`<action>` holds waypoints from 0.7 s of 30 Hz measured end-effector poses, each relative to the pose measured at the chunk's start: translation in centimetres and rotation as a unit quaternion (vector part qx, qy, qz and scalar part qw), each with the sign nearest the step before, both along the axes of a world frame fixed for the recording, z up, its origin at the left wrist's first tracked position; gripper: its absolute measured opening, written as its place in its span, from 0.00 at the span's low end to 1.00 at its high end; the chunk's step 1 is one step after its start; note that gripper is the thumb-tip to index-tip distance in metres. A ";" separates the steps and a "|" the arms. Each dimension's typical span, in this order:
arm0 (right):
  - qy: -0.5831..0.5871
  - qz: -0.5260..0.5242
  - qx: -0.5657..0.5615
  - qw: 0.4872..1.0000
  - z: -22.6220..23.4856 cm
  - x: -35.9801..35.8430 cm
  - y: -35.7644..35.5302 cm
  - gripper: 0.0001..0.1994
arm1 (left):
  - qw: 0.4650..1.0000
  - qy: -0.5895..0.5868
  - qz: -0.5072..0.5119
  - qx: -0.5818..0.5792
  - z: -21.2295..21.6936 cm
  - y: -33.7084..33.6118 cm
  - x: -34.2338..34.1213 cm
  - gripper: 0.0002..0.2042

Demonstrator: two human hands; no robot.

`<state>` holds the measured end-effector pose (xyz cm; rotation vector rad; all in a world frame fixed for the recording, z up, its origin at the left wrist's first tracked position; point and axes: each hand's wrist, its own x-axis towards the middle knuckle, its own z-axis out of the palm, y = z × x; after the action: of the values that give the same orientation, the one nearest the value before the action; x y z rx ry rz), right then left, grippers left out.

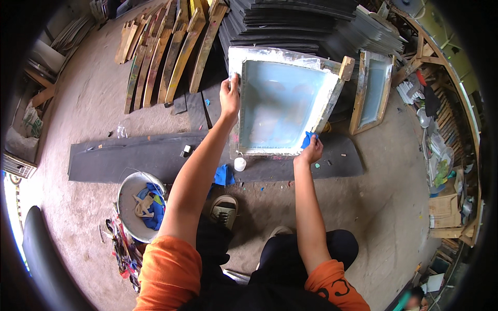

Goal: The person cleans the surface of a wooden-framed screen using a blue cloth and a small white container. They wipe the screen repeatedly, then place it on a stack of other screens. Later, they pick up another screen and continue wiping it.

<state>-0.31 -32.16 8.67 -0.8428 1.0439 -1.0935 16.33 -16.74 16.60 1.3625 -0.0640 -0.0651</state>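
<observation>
A silk-screen printing frame [280, 103] with pale blue mesh and a white-smeared wooden border stands tilted up in front of me. My left hand [229, 97] grips its left edge, thumb on the front. At the lower right corner, my right hand [311, 151] pinches a blue cloth [308, 140] against the border. Below the frame, a small white tub [239, 164] rests on a long black sheet [129, 158], near another blue cloth [224, 175].
Left of my legs stands a bucket [127, 194] with blue rags. Wooden frames [171, 57] lean together at the back left, beside stacked black sheets [285, 26]. A smaller screen frame [371, 90] leans at the right. Clutter [441, 160] lines the right side.
</observation>
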 end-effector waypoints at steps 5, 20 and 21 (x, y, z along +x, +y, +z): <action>0.026 -0.024 -0.080 0.996 3.0 4.2 -2.0 0.11 | 0.999 -0.029 0.011 -0.016 -0.1 0.0 0.5 0.21; 0.258 0.188 -0.717 0.619 1.5 13.8 2.8 0.27 | 0.995 -0.044 -0.081 -0.039 -1.7 1.3 2.5 0.19; 0.275 0.271 -0.754 0.531 -0.8 12.0 2.3 0.27 | 0.996 -0.022 -0.080 -0.028 -1.5 1.1 2.4 0.19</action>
<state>11.67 -29.91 7.83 -2.8389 -0.1238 -0.9743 18.73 -15.69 15.11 1.3002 -0.2111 -0.1660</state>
